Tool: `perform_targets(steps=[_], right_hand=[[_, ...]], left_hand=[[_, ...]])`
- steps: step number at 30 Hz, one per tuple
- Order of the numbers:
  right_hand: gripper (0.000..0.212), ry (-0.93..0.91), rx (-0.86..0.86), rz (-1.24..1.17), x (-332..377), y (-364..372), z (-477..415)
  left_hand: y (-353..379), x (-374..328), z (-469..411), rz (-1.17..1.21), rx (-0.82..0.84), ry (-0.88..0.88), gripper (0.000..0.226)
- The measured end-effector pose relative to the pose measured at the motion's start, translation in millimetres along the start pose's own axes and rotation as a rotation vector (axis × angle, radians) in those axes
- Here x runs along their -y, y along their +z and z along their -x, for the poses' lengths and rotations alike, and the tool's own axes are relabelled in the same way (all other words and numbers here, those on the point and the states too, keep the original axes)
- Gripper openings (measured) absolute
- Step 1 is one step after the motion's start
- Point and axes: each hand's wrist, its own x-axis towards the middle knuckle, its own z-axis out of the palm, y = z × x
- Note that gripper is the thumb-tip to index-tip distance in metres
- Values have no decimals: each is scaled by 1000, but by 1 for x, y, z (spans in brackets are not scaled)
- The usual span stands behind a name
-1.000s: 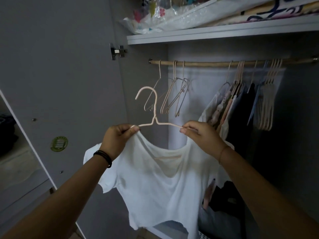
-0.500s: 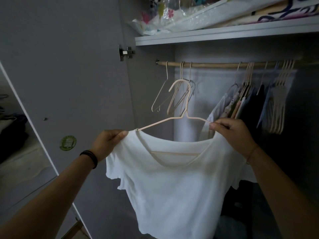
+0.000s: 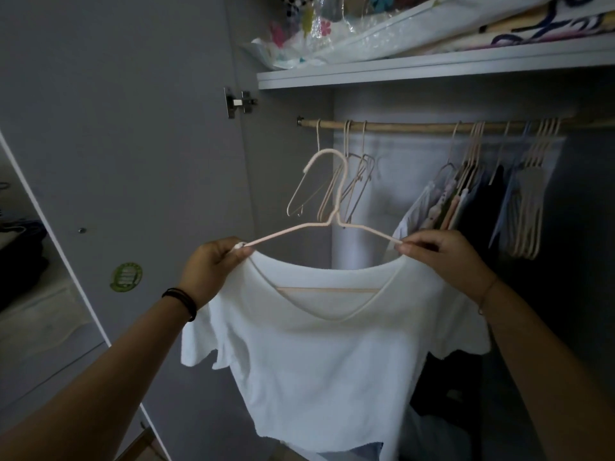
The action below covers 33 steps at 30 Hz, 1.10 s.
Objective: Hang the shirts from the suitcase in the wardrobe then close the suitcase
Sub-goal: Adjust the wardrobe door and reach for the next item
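Observation:
A white short-sleeved shirt [image 3: 319, 354] hangs on a pale pink hanger [image 3: 336, 207] that I hold up in front of the open wardrobe. My left hand [image 3: 213, 267] pinches the shirt's left shoulder at the hanger's arm. My right hand [image 3: 442, 254] pinches the right shoulder at the other arm. The hanger's hook stands below the wooden rail [image 3: 416, 126] and is not on it. The suitcase is out of view.
Three bare hangers [image 3: 342, 181] hang at the rail's left end; clothes [image 3: 459, 201] and more hangers [image 3: 529, 207] fill its right. The open wardrobe door [image 3: 116, 144] stands at left. A shelf [image 3: 432, 66] above carries bagged bedding. Dark clothes lie on the wardrobe floor.
The shirt has been spread wider across the hanger and my hands have moved apart. The hanger has risen a little toward the rail.

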Motion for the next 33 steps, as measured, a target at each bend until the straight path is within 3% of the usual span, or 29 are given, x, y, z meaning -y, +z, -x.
perform_targets(steps=[2, 4, 8, 13, 17, 19, 21, 24, 28, 33], right_hand=[[7, 20, 36, 18, -5, -9, 2], [24, 15, 70, 42, -6, -12, 3], [42, -21, 109, 98, 4, -7, 4], [76, -22, -49, 23, -2, -12, 15], [88, 41, -111, 32, -1, -12, 22], [91, 80, -148, 27, 1, -7, 28], [77, 154, -163, -9, 8, 2, 37], [30, 291, -155, -50, 19, 19, 56], [28, 443, -173, -123, 24, 40, 88], [29, 524, -168, -178, 37, 56, 114]], left_hand=[[-4, 7, 1, 53, -8, -61, 42], [-5, 8, 3, 94, 9, -96, 43], [-5, 3, 1, 123, 13, -130, 32], [-15, -1, 3, 117, -17, -154, 30], [1, 3, 4, -97, -204, -120, 47], [21, -17, 8, 69, -267, -148, 33], [49, -54, 17, 401, -126, -220, 30], [95, -97, 30, 733, 140, -345, 24], [139, -122, 43, 820, 311, -386, 19], [155, -123, 58, 816, 357, -388, 12]])
